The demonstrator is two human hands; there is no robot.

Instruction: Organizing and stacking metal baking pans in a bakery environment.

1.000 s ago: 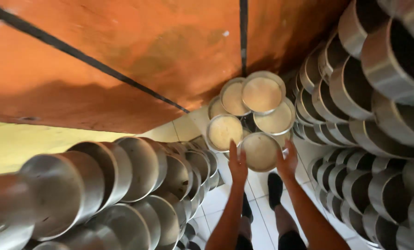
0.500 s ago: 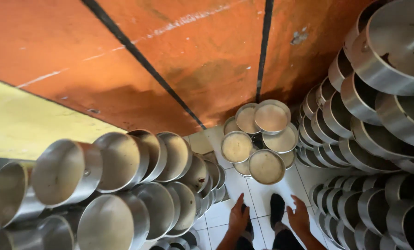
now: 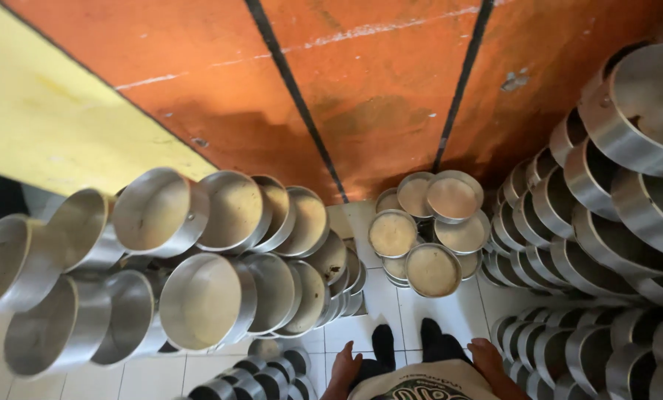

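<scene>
I look straight down a narrow aisle at a low cluster of stacked round metal pans (image 3: 433,270) standing on the white tile floor (image 3: 450,315) against an orange wall (image 3: 376,96). My left hand (image 3: 344,371) hangs at the bottom edge, fingers apart and empty, beside my dark feet (image 3: 407,344). My right hand (image 3: 487,354) also hangs low, open and holding nothing, close to a tall pan stack on the right. Both hands are well apart from the pan cluster.
Tall leaning stacks of metal pots (image 3: 198,296) fill the left side. More stacked pots (image 3: 613,222) crowd the right. A yellow wall section (image 3: 57,118) lies at upper left. Small pans (image 3: 264,374) sit near my left foot.
Both hands have let go of the front pan in the cluster and dropped back to my sides. The view has pulled back and up, away from the pans.
</scene>
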